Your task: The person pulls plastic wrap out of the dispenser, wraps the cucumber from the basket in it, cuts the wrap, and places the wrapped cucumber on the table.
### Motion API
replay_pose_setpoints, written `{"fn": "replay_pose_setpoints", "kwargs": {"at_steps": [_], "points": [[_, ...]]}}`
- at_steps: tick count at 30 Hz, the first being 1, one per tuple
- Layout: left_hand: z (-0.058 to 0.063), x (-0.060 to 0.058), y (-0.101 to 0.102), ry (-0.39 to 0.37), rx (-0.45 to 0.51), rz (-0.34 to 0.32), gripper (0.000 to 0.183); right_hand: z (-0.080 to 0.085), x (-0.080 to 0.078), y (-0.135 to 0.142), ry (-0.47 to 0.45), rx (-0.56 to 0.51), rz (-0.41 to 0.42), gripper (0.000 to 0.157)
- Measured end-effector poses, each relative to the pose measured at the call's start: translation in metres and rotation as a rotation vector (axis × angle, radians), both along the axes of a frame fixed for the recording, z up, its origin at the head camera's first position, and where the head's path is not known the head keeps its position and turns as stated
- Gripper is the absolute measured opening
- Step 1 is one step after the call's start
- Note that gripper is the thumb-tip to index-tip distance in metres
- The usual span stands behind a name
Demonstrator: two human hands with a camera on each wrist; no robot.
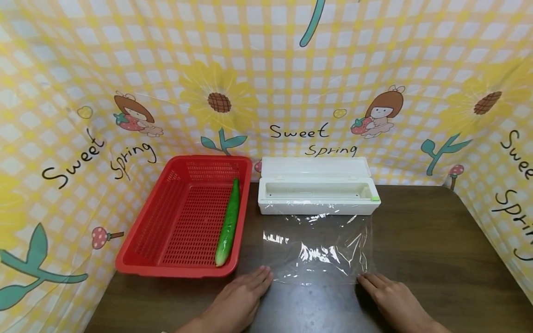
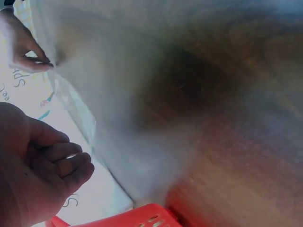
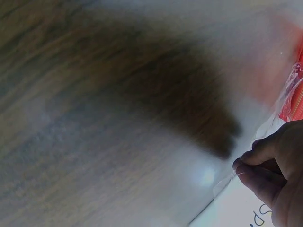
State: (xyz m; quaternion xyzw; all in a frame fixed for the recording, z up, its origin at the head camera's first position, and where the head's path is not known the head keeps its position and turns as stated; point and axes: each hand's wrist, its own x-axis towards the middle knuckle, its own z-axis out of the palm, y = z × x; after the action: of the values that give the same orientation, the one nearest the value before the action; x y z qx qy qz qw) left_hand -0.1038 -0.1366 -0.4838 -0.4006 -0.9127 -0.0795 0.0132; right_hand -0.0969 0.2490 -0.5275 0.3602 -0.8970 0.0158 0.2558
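Note:
A sheet of clear plastic wrap (image 1: 320, 254) stretches toward me from a white wrap dispenser box (image 1: 316, 208), whose lid is raised at the back. My right hand (image 1: 389, 293) pinches the near right corner of the wrap between thumb and fingertips; the right wrist view shows this pinch (image 3: 270, 170) close up. At the near left corner is my left hand (image 1: 241, 296), its fingertips right by the wrap's edge. In the left wrist view the left hand's fingers (image 2: 71, 165) are loosely bent, with no wrap seen between them.
On the left stands a red plastic basket (image 1: 141, 249) with a perforated base. A green cucumber (image 1: 228, 226) lies along its right side. Both basket and box rest on a dark wooden table (image 1: 449, 240), with a yellow checked cloth (image 1: 283, 83) hanging behind and at the sides.

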Motion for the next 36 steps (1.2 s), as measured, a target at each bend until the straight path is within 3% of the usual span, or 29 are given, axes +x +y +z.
{"fn": "replay_pose_setpoints", "kwargs": {"at_steps": [7, 11, 14, 17, 19, 22, 25, 28, 31, 33, 36], "points": [[0.012, 0.002, 0.004, 0.032, 0.004, -0.005, 0.045, -0.002, 0.000, 0.001, 0.015, -0.014, 0.018, 0.064], [0.036, 0.004, 0.008, 0.137, 0.124, -0.020, 0.044, -0.004, -0.001, 0.002, 0.025, -0.021, 0.028, 0.063], [0.060, -0.003, 0.008, 0.224, 0.235, 0.045, 0.042, -0.004, -0.002, 0.001, 0.025, -0.031, 0.020, 0.064], [0.080, -0.020, 0.002, 0.253, 0.290, 0.209, 0.039, -0.003, -0.002, 0.000, 0.024, -0.028, 0.012, 0.065], [0.091, -0.037, -0.005, 0.203, 0.267, 0.344, 0.039, -0.003, -0.003, 0.000, 0.024, -0.022, 0.012, 0.066], [0.101, -0.068, -0.017, 0.028, 0.183, 0.533, 0.044, -0.001, -0.003, 0.000, 0.024, -0.020, 0.012, 0.066], [0.105, -0.102, -0.030, -0.176, 0.087, 0.628, 0.049, 0.000, -0.003, 0.000, 0.025, -0.017, 0.014, 0.067], [0.104, -0.131, -0.041, -0.336, 0.021, 0.641, 0.045, 0.001, -0.003, 0.000, 0.025, -0.009, 0.015, 0.067], [0.100, -0.154, -0.046, -0.457, -0.026, 0.620, 0.027, 0.001, -0.003, 0.001, 0.027, -0.005, 0.014, 0.068], [0.097, -0.167, -0.045, -0.506, -0.059, 0.598, 0.015, 0.001, -0.003, 0.001, 0.026, -0.002, 0.009, 0.068], [0.094, -0.183, -0.040, -0.548, -0.107, 0.577, 0.019, 0.000, -0.003, 0.003, 0.022, 0.006, 0.005, 0.068]]}}
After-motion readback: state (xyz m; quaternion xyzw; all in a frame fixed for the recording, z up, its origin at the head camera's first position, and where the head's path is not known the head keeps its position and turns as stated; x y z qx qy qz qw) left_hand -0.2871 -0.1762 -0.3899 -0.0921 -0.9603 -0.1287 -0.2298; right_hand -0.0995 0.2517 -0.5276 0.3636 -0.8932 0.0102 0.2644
